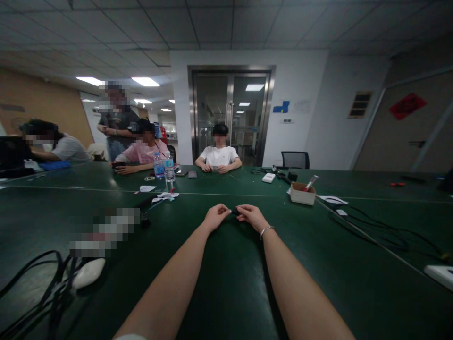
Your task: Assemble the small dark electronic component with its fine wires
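The green table (226,283) fills the lower view, and beyond it stands a metal-framed glass double door (211,101). Both forearms reach forward over the tabletop and converge, elbows apart, until the fingertips almost meet. A person in a white T-shirt (220,155) sits across the table. On the far wall at right, a red diamond-shaped decoration (407,106) bears a dark character too blurred to read.

The left hand (215,217) is angled inward, its thumb and fingers drawn together in a pinch on the pale left end of a small black object (234,212). The right hand (252,217) mirrors it, fingers curled and closed on the object's right end. The object lies between the two hands, just above or on the tabletop; which of these cannot be told.

To the right is an open cardboard box (303,195) with a brush-like item (311,183) leaning out. Two plastic water bottles (169,167) stand at far left, their blue labels too small to read. A silver bracelet (266,231) circles the right wrist.
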Available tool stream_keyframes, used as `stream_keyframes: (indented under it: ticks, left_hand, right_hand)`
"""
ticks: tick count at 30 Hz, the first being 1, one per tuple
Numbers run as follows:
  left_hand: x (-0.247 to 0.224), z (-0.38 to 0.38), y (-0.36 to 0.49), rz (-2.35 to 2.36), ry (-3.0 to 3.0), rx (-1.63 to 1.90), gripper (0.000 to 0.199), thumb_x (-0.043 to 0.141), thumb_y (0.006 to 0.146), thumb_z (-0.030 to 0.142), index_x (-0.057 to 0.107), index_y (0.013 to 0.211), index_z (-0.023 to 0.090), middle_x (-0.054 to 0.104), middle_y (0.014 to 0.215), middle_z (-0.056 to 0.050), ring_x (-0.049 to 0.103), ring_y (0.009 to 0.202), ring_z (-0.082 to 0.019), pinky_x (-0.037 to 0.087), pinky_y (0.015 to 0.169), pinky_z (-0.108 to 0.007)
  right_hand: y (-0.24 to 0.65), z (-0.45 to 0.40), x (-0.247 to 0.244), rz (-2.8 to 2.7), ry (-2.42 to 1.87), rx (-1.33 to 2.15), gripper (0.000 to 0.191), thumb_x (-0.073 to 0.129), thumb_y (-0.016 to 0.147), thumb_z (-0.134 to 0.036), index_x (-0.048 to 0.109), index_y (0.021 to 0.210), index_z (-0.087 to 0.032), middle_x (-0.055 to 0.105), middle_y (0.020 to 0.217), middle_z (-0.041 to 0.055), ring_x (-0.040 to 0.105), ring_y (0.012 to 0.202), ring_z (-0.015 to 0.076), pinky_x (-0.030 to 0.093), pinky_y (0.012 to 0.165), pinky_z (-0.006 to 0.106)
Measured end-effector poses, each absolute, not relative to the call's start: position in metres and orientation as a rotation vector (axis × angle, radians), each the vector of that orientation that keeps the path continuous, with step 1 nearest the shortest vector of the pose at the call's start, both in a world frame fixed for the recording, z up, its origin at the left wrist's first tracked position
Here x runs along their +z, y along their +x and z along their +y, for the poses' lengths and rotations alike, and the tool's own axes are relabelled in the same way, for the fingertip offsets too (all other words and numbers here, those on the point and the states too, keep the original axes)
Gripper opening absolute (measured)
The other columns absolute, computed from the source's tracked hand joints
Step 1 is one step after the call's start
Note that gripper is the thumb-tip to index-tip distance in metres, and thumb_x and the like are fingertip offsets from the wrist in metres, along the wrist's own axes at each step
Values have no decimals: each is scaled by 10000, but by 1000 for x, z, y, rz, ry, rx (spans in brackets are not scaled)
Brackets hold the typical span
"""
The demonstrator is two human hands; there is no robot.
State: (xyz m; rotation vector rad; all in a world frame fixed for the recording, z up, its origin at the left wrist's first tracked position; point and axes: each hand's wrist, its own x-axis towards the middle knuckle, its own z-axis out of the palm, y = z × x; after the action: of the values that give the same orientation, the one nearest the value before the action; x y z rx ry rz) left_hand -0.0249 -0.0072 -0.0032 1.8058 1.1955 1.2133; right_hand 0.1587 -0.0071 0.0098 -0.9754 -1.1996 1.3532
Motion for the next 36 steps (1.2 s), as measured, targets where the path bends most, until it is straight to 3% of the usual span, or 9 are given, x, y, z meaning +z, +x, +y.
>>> stream_keyframes:
  ticks: [8, 12, 14, 16, 19, 26, 31, 36]
  left_hand:
    - [2, -14, -23, 1089, 1871, 1308, 181, 684, 656, 162, 605, 817, 178, 648, 860, -22, 607, 784, -135, 472, 769, -273]
    - [-1, -11, -23, 1103, 1792, 1229, 423, 703, 668, 221, 566, 1068, 202, 649, 863, -30, 617, 717, -125, 475, 691, -253]
    - [-2, -10, -23, 1121, 1725, 1202, 437, 651, 739, 325, 525, 1134, 188, 649, 785, -33, 616, 672, -133, 470, 637, -252]
    - [-2, -9, -23, 1122, 1685, 1194, 388, 561, 806, 401, 525, 1113, 165, 633, 694, -26, 606, 627, -138, 459, 595, -252]
    - [-2, -10, -23, 1134, 1733, 1212, 325, 550, 816, 385, 562, 1053, 163, 612, 665, -13, 580, 596, -126, 452, 585, -249]
    - [-4, -6, -24, 1093, 1721, 1257, 421, 694, 712, 343, 581, 1072, 157, 647, 941, -86, 616, 775, -145, 482, 692, -265]
    - [-9, -1, -21, 1125, 1648, 1209, 311, 529, 840, 377, 581, 1028, 134, 644, 751, -50, 597, 614, -117, 451, 565, -230]
    - [-12, 1, -24, 1124, 1760, 1243, 253, 598, 788, 281, 614, 1004, 152, 633, 731, -28, 584, 645, -117, 466, 597, -230]
  right_hand:
    - [156, -3, 9, -1308, -1043, 1324, 190, 645, 815, -257, 624, 734, -87, 623, 497, 41, 564, 383, 86, 476, 376, 155]
    - [156, -3, 9, -1319, -1057, 1311, 185, 639, 819, -255, 618, 734, -93, 617, 481, 31, 576, 394, 89, 487, 392, 154]
    - [156, -3, 9, -1321, -1051, 1315, 171, 641, 818, -249, 619, 750, -94, 615, 476, 26, 583, 402, 90, 492, 401, 153]
    - [156, -4, 9, -1321, -1051, 1322, 163, 648, 813, -244, 619, 758, -93, 618, 480, 26, 588, 405, 91, 498, 407, 154]
    - [156, -5, 10, -1316, -1062, 1326, 151, 652, 809, -228, 621, 762, -89, 623, 488, 32, 590, 406, 92, 503, 412, 156]
    - [156, -3, 8, -1304, -1055, 1317, 122, 635, 823, -200, 615, 799, -82, 630, 503, 32, 597, 416, 93, 510, 417, 157]
    - [155, -3, 8, -1296, -1065, 1323, 113, 632, 826, -191, 616, 804, -81, 621, 488, 26, 599, 417, 95, 510, 416, 155]
    - [155, -4, 10, -1292, -1080, 1315, 107, 641, 818, -184, 621, 801, -80, 628, 501, 33, 605, 427, 96, 514, 423, 154]
